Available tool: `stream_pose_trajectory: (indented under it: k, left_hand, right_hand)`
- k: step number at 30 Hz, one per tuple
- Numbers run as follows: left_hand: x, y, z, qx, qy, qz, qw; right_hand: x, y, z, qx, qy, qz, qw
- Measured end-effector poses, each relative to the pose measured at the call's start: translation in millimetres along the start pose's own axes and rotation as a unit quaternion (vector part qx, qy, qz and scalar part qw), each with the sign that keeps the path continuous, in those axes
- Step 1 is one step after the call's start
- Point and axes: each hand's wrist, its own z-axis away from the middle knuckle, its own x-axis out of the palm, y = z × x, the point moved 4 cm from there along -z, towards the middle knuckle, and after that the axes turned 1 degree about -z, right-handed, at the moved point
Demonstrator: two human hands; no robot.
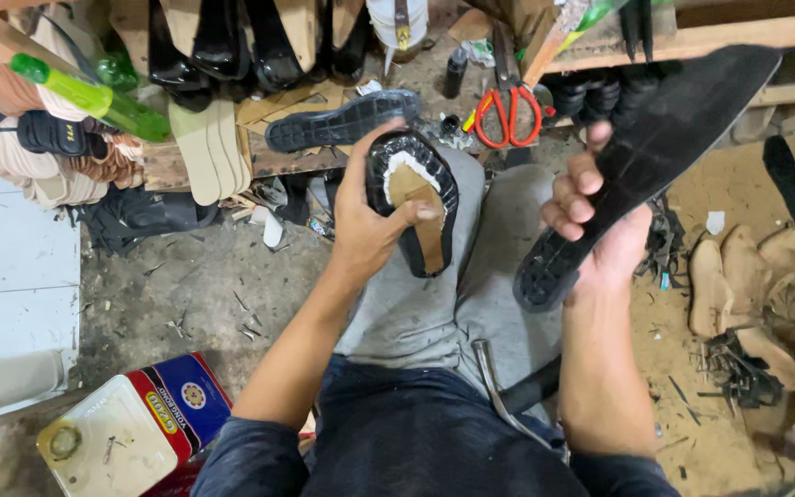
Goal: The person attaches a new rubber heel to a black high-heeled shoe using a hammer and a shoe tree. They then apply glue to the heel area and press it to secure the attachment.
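— Holding what, each hand?
— Left hand (367,225) clasps the lasted shoe (413,198), bottom up, over the lap; right hand (593,221) grips the black outsole (655,156), right of it. Judging: match toe ends first, then press heelward.
— Containers?
— Closed tin (131,433), near left; contents hidden.

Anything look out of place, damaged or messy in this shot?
Nothing looks damaged. The left hand holds an upturned shoe, the right hand a black sole. Scraps and small nails litter the floor.
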Motion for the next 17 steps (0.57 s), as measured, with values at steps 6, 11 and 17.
stream_pose_trajectory:
  k: [6, 11, 17]
  left_hand:
    - [5.8, 5.7, -22.8, 0.009, -0.049, 0.150, 0.988]
    - [10.6, -0.7, -21.4, -0.007, -0.009, 0.127, 0.992]
    - [20.8, 5.4, -8.7, -0.018, -0.014, 0.085, 0.996]
  right_hand:
    - [8.8, 30.5, 36.6, -0.066, 0.038, 0.330, 0.941]
    - [-5.0, 64.2, 42.4, -0.069, 0.063, 0.341, 0.935]
    - [-24.7, 76.9, 37.7, -0.036, 0.098, 0.379, 0.920]
